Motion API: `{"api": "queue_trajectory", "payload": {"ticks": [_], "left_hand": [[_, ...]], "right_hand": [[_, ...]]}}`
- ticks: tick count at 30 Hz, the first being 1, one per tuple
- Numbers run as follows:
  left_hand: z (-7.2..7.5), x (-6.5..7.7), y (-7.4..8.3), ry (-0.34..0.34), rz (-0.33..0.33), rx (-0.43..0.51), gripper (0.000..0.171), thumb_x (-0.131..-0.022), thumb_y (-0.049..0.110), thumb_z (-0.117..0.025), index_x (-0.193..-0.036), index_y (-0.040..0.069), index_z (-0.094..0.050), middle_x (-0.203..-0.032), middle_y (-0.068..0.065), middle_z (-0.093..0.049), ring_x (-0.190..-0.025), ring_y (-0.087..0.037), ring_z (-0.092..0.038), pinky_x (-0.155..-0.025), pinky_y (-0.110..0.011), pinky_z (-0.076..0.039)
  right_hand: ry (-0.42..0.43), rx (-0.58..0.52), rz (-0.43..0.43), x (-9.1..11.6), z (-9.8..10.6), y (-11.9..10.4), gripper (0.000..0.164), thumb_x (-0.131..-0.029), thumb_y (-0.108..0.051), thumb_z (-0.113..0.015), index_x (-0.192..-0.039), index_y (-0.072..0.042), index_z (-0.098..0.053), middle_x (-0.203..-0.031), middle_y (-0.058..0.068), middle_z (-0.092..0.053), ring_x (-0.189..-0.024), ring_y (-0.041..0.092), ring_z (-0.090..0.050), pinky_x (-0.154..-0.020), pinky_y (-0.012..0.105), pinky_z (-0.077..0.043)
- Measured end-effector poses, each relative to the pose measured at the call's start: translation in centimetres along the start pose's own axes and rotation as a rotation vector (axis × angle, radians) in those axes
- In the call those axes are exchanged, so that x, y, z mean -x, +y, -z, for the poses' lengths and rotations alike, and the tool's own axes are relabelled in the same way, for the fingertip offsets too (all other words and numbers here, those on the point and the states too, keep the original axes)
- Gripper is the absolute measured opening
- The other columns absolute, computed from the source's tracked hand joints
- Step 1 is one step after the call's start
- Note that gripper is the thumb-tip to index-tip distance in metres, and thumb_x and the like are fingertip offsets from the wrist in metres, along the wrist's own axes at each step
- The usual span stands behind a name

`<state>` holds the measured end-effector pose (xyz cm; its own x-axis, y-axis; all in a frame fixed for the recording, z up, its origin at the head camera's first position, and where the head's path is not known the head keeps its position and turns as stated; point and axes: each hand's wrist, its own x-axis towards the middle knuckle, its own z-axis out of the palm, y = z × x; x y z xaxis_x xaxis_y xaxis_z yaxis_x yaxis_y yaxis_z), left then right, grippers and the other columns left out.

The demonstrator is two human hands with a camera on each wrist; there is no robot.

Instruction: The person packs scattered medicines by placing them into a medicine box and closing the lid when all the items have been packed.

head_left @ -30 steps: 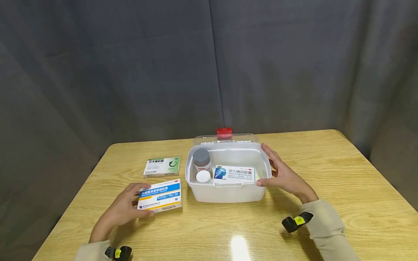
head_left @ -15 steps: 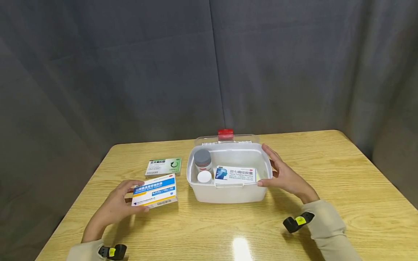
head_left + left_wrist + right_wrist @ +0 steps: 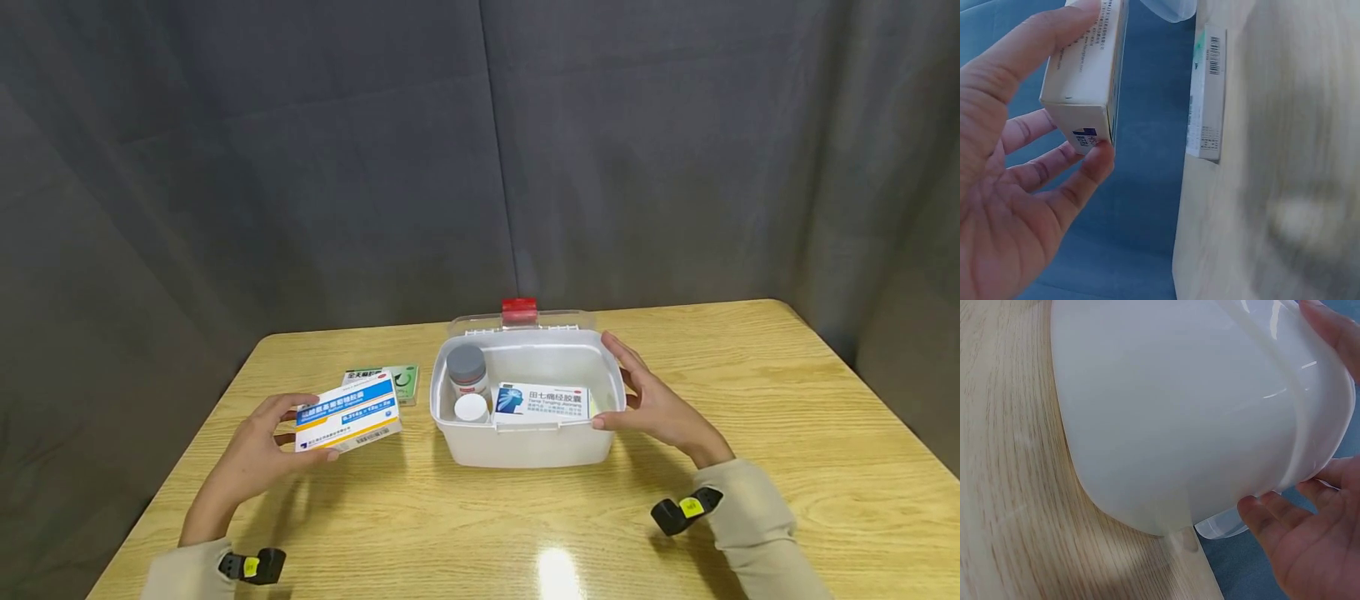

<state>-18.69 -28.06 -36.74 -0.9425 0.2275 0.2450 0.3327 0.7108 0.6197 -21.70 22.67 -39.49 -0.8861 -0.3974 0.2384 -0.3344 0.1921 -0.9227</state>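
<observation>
In the head view my left hand (image 3: pixel 251 454) holds a blue, white and orange medicine box (image 3: pixel 348 414) above the table, tilted. The left wrist view shows the thumb on one narrow side of this medicine box (image 3: pixel 1085 69) and fingers on the opposite side. My right hand (image 3: pixel 663 412) grips the right end of a white plastic storage box (image 3: pixel 525 447), thumb at the front rim and fingers at the back corner. Inside that box are a grey-capped bottle (image 3: pixel 466 364), a white-capped bottle (image 3: pixel 471 407) and a white medicine box (image 3: pixel 543 403).
A green and white medicine box (image 3: pixel 407 382) lies on the wooden table (image 3: pixel 480 525), partly hidden behind the held one. The storage box's clear lid with a red latch (image 3: pixel 519 311) hangs open at the back. A dark curtain (image 3: pixel 375 167) stands behind the table.
My left hand has raised the blue and white medicine box and moved it slightly left and away from me; it now covers part of the green one. The right hand keeps its place.
</observation>
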Motion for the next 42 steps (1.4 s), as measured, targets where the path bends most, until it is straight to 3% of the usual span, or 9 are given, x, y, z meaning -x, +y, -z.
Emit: {"api": "queue_trajectory", "payload": {"ticks": [8, 23, 37, 42], "left_hand": [[0.3, -0.4, 0.5, -0.006, 0.013, -0.001, 0.077, -0.073, 0.033, -0.087, -0.133, 0.003, -0.049, -0.130, -0.019, -0.048, -0.111, -0.038, -0.052, -0.086, -0.050, -0.053], [0.8, -1.9, 2.1, 0.016, -0.069, 0.019, 0.072, -0.073, 0.027, -0.087, -0.130, 0.002, -0.051, -0.125, -0.015, -0.052, -0.107, -0.033, -0.056, -0.084, -0.046, -0.054], [0.4, -3.3, 4.1, 0.002, -0.104, 0.031, 0.076, -0.072, 0.031, -0.088, -0.132, 0.003, -0.050, -0.127, -0.013, -0.053, -0.107, -0.031, -0.056, -0.085, -0.048, -0.054], [0.1, -4.0, 4.7, 0.000, -0.124, 0.039, 0.076, -0.071, 0.031, -0.088, -0.131, 0.004, -0.051, -0.127, -0.013, -0.054, -0.108, -0.031, -0.056, -0.085, -0.047, -0.054]], "right_hand": [[-0.004, -0.006, 0.008, 0.0, -0.1, 0.1, 0.110, -0.078, -0.008, -0.080, -0.157, -0.018, -0.004, -0.160, 0.008, -0.004, -0.134, 0.040, -0.030, -0.104, 0.059, -0.031], [-0.017, -0.009, 0.014, 0.0, 0.0, -0.1, 0.109, -0.080, -0.007, -0.079, -0.157, -0.020, -0.004, -0.160, 0.008, -0.003, -0.134, 0.039, -0.029, -0.105, 0.054, -0.034], [-0.024, -0.023, 0.016, 0.0, 0.0, 0.0, 0.108, -0.080, -0.007, -0.079, -0.157, -0.021, -0.004, -0.160, 0.007, -0.002, -0.134, 0.040, -0.028, -0.102, 0.035, -0.040], [-0.018, -0.011, 0.017, 0.0, 0.0, 0.0, 0.108, -0.080, -0.007, -0.079, -0.157, -0.022, -0.005, -0.160, 0.007, -0.002, -0.133, 0.040, -0.030, -0.104, 0.050, -0.036]]}}
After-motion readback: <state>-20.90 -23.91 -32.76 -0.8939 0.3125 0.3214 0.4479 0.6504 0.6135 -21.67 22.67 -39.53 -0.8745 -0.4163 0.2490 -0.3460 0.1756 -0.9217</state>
